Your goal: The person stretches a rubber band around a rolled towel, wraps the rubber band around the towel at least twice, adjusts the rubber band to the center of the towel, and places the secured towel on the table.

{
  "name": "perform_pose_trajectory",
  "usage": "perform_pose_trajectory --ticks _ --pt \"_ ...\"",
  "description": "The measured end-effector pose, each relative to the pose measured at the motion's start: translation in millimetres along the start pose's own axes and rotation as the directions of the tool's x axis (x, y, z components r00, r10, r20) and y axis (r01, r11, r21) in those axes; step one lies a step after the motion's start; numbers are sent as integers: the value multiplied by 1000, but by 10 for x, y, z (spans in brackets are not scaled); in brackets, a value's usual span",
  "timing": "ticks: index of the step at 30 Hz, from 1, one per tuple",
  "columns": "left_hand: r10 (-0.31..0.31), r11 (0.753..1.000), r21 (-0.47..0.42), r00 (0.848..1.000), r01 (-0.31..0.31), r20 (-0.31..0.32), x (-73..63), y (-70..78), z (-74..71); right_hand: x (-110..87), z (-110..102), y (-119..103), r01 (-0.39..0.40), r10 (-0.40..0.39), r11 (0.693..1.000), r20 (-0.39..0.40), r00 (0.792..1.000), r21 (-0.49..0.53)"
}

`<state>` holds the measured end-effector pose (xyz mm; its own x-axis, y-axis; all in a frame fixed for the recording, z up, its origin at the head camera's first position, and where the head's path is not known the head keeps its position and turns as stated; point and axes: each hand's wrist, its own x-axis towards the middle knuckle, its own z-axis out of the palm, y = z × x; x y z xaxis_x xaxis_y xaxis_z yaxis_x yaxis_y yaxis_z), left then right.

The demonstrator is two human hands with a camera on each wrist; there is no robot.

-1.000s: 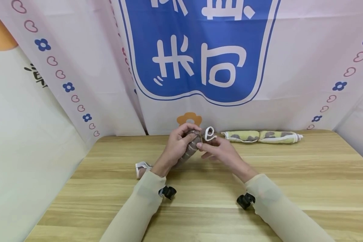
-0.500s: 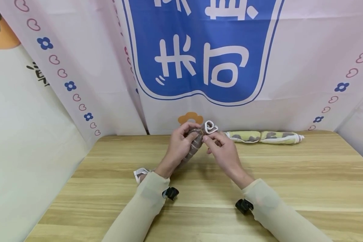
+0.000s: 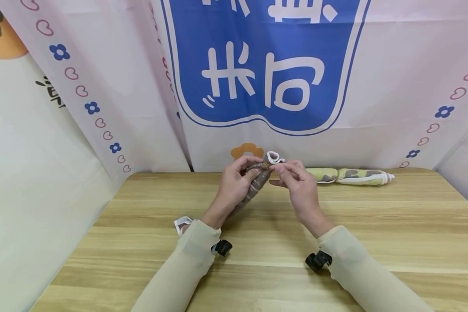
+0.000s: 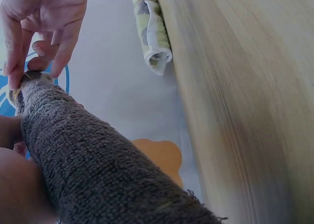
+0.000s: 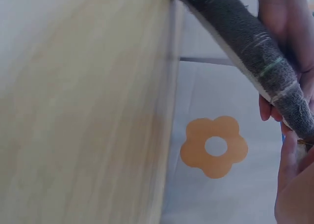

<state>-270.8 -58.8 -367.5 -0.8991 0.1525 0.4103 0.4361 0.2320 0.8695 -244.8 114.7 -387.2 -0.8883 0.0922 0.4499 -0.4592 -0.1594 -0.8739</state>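
Note:
A brown towel (image 3: 256, 185), rolled into a long tube with pale stripes, slants up off the table. My left hand (image 3: 231, 187) grips it near its upper end, thumb on top. That end shows a white-edged spiral (image 3: 274, 157), while the lower white-trimmed end (image 3: 182, 223) pokes out beside my left sleeve. A thin yellowish rubber band (image 5: 303, 142) circles the roll close to the upper end. With thumb and fingertips, my right hand (image 3: 302, 188) pinches at the band. The left wrist view shows the towel's dark looped pile (image 4: 98, 150) up close.
A yellow-green towel roll (image 3: 360, 177) with grey patches, cinched at its middle, lies along the back edge of the wooden table (image 3: 265, 268). Behind it hangs a printed white cloth (image 3: 394, 86). Small black cameras sit at both wrists.
My right hand has shifted right and turned more upright, fingertips at the band. The roll's upper end has risen slightly and tilted away. My left hand keeps its grip.

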Motion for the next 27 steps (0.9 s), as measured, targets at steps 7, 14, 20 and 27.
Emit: perform_pose_trajectory --ticks 7,14,20,27 --pt "-3 1000 7 1000 3 15 -10 19 4 12 9 -38 -68 74 995 -74 995 77" --pt "-19 1000 -2 1000 19 12 -15 37 2 35 -17 -48 -50 51 999 -105 993 13" --pt "54 999 -6 999 -54 -3 -5 66 -5 46 -34 -104 -33 29 987 -28 999 -157" --pt "88 994 59 996 -88 -3 -19 74 -15 69 -62 -159 -61 87 938 61 994 -341"
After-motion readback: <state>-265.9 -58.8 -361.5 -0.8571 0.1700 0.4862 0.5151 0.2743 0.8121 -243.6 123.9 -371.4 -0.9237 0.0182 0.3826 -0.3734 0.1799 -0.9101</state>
